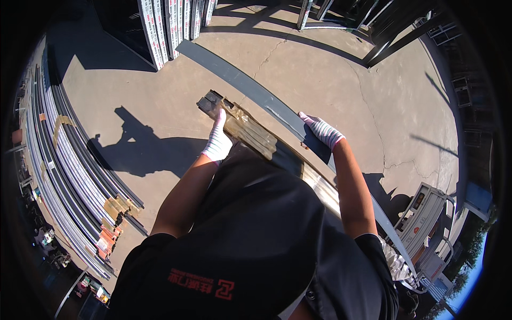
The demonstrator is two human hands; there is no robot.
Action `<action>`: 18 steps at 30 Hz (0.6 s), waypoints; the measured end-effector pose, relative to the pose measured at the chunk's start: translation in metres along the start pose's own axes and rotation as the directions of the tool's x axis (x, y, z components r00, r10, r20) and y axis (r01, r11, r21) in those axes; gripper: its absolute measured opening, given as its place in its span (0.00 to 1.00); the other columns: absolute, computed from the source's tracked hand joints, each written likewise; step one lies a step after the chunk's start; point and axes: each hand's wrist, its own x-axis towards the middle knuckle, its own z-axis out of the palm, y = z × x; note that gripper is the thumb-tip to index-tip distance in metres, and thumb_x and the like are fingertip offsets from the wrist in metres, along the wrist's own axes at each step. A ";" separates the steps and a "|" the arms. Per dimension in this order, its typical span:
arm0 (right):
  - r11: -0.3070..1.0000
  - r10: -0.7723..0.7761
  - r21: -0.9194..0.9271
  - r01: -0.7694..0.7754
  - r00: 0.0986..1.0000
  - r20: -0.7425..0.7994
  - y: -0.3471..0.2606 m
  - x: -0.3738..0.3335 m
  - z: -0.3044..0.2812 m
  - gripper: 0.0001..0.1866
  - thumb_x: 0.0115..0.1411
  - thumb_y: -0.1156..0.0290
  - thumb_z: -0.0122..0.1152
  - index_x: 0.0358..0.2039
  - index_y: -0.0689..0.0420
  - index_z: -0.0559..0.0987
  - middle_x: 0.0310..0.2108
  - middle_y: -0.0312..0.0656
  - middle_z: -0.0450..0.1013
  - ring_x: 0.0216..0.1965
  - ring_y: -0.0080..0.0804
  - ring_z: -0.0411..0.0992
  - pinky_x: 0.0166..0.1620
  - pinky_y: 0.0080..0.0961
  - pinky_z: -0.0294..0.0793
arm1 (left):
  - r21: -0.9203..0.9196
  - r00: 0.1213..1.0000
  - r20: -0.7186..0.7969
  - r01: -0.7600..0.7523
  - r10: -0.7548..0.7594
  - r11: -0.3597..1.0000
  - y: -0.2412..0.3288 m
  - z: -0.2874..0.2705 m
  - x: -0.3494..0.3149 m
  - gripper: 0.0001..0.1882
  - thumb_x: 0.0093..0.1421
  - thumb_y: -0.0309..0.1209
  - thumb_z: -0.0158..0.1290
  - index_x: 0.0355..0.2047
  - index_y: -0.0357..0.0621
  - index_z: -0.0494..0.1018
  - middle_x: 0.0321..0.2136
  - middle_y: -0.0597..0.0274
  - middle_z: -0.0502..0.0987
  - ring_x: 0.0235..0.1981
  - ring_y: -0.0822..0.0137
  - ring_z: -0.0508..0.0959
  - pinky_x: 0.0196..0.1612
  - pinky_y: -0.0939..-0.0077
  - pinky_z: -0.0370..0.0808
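Note:
My left hand, in a white glove with thin stripes, is closed on a long bundle of profiles near its far end. Brown and clear wrapping covers part of the bundle, and dark profile ends poke out. My thumb lies on top; the fingers beneath are hidden. My right hand, gloved alike, grips the right edge of a long flat grey metal strip. The strip slants from far left to near right, beside and beyond the bundle. My right forearm covers part of both pieces.
Long profiles lie stacked on the ground at left, some taped together. Wrapped frames stand at the far left, close to the strip's far end. Dark metal frames stand at the back. A white cargo vehicle is at right.

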 end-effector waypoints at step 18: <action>0.997 -0.024 -0.079 0.022 0.999 -0.021 0.115 -0.063 -0.026 0.24 0.70 0.52 0.56 0.47 0.63 0.81 0.35 0.36 0.79 0.40 0.24 0.71 0.51 0.26 0.71 | 0.195 0.928 -0.234 -0.246 0.289 0.949 -0.011 0.019 0.018 0.47 0.64 0.66 0.49 0.70 0.44 0.56 0.65 0.56 0.65 0.64 0.59 0.66 0.67 0.63 0.64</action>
